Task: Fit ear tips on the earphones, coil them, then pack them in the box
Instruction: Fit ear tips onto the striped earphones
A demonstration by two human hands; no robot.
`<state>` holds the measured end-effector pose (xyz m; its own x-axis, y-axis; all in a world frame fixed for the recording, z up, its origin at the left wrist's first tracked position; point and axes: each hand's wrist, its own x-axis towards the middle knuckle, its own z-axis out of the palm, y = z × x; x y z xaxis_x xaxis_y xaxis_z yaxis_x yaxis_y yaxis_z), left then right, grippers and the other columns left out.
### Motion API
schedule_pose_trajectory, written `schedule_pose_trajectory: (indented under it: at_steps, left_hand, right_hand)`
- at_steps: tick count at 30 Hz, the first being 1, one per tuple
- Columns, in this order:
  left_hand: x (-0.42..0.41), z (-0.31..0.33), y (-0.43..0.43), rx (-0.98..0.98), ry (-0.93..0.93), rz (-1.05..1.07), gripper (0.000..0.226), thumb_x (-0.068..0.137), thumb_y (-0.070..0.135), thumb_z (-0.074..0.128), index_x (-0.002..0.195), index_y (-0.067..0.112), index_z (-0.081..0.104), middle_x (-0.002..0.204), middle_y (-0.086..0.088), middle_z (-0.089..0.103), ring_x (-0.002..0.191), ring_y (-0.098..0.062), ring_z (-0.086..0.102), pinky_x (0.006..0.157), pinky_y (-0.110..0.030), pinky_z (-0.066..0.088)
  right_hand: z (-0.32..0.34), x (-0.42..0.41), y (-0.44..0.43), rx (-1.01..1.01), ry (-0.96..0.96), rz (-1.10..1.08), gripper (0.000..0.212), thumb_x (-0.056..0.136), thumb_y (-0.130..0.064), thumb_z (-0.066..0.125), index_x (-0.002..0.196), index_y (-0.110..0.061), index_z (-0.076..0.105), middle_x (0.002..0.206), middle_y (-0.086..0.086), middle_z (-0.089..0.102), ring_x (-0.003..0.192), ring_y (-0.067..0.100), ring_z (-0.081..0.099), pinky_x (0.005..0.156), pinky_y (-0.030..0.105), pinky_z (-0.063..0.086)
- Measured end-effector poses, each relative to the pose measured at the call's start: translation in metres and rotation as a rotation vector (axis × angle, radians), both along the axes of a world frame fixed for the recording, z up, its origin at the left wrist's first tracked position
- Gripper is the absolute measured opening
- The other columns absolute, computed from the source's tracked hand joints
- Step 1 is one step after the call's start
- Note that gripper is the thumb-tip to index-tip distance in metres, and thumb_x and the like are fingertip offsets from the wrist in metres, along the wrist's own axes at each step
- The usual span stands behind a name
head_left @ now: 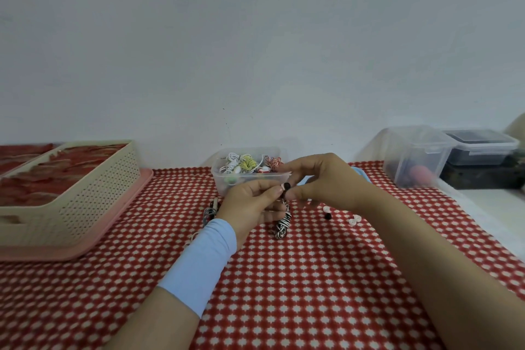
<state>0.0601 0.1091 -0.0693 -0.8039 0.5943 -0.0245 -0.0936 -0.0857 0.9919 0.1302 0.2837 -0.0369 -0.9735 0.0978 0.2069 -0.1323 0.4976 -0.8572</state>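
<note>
As our left hand [250,202] and right hand [326,179] pinch the earbud [287,186], they partly hide the box [224,185].
Loose ear tips [355,219] lie near its striped cable [284,221]; basket [85,202] at left.

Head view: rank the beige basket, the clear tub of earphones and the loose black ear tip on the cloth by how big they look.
1. beige basket
2. clear tub
3. black ear tip
The gaps are wide, so nearness to the camera does not change the order.
</note>
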Motion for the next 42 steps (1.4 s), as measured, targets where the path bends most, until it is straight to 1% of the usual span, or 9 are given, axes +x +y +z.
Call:
schedule_pose_trajectory:
  at_steps: [2,5,10,19,26,31,34,37,42]
  left_hand:
    - [0.0,0.001,-0.002,0.003,0.048,0.002,0.016,0.095,0.009,0.059,0.107,0.007,0.07,0.083,-0.008,0.069,0.068,-0.012,0.065,0.064,-0.024,0.057]
    - [0.0,0.004,-0.004,-0.003,0.11,0.009,0.014,0.094,0.008,0.061,0.103,0.007,0.072,0.081,-0.005,0.071,0.068,-0.013,0.065,0.062,-0.025,0.057]
    - [0.002,0.005,-0.005,-0.001,0.143,-0.004,0.011,0.09,0.006,0.065,0.094,0.007,0.075,0.075,-0.008,0.071,0.064,-0.014,0.066,0.061,-0.025,0.058]
    - [0.001,0.003,-0.007,-0.004,0.175,-0.001,0.012,0.089,-0.001,0.064,0.093,0.005,0.074,0.069,-0.008,0.07,0.063,-0.015,0.067,0.06,-0.023,0.058]
    - [0.003,0.006,-0.007,-0.034,0.193,-0.031,0.011,0.089,0.0,0.065,0.094,0.005,0.073,0.074,-0.01,0.071,0.064,-0.015,0.068,0.059,-0.023,0.057]
    - [0.004,0.004,-0.007,-0.038,0.214,-0.025,0.012,0.089,-0.002,0.065,0.092,0.006,0.073,0.071,-0.007,0.072,0.064,-0.016,0.069,0.06,-0.024,0.058]
    - [0.0,0.004,-0.01,-0.05,0.186,-0.012,0.011,0.09,0.0,0.064,0.097,0.003,0.072,0.072,-0.007,0.071,0.067,-0.017,0.068,0.065,-0.029,0.06]
    - [-0.002,0.008,-0.011,-0.044,0.165,-0.016,0.013,0.092,0.003,0.062,0.103,0.003,0.069,0.081,-0.01,0.072,0.071,-0.016,0.068,0.066,-0.03,0.059]
    - [-0.004,0.012,-0.013,-0.025,0.157,0.004,0.008,0.092,0.002,0.062,0.098,0.003,0.066,0.08,-0.006,0.072,0.075,-0.019,0.069,0.068,-0.033,0.061]
  right_hand:
    - [0.003,0.003,0.002,-0.156,-0.086,0.041,0.03,0.092,-0.013,0.074,0.121,-0.021,0.074,0.097,0.005,0.078,0.074,0.021,0.071,0.065,0.035,0.061]
    - [0.005,0.007,0.003,-0.233,-0.159,0.076,0.022,0.097,-0.017,0.066,0.116,-0.019,0.077,0.106,0.007,0.077,0.079,0.02,0.071,0.065,0.035,0.062]
    - [0.004,0.008,0.001,-0.307,-0.21,0.065,0.02,0.088,-0.015,0.074,0.108,-0.017,0.08,0.098,0.009,0.078,0.078,0.017,0.07,0.062,0.03,0.059]
    - [-0.001,0.004,-0.002,-0.325,-0.226,0.042,0.007,0.084,-0.014,0.078,0.088,-0.017,0.083,0.085,0.012,0.078,0.077,0.016,0.074,0.059,0.03,0.06]
    - [0.0,0.005,0.003,-0.38,-0.283,0.094,0.018,0.071,-0.021,0.079,0.088,-0.017,0.084,0.091,0.013,0.078,0.08,0.019,0.075,0.058,0.03,0.061]
    - [0.001,0.004,0.002,-0.322,-0.269,0.083,0.015,0.071,-0.02,0.081,0.085,-0.015,0.083,0.083,0.012,0.077,0.074,0.017,0.074,0.056,0.029,0.06]
    - [-0.002,0.004,-0.002,-0.281,-0.199,0.061,0.008,0.085,-0.014,0.078,0.092,-0.015,0.082,0.084,0.008,0.078,0.073,0.017,0.073,0.056,0.027,0.058]
    - [0.001,0.003,-0.005,-0.225,-0.124,0.049,0.014,0.092,-0.019,0.073,0.104,-0.018,0.08,0.092,0.003,0.079,0.071,0.017,0.07,0.05,0.023,0.049]
    - [0.004,0.004,-0.01,0.074,-0.21,0.041,0.028,0.089,0.0,0.067,0.11,-0.017,0.071,0.106,-0.005,0.073,0.065,0.001,0.068,0.053,0.011,0.048]
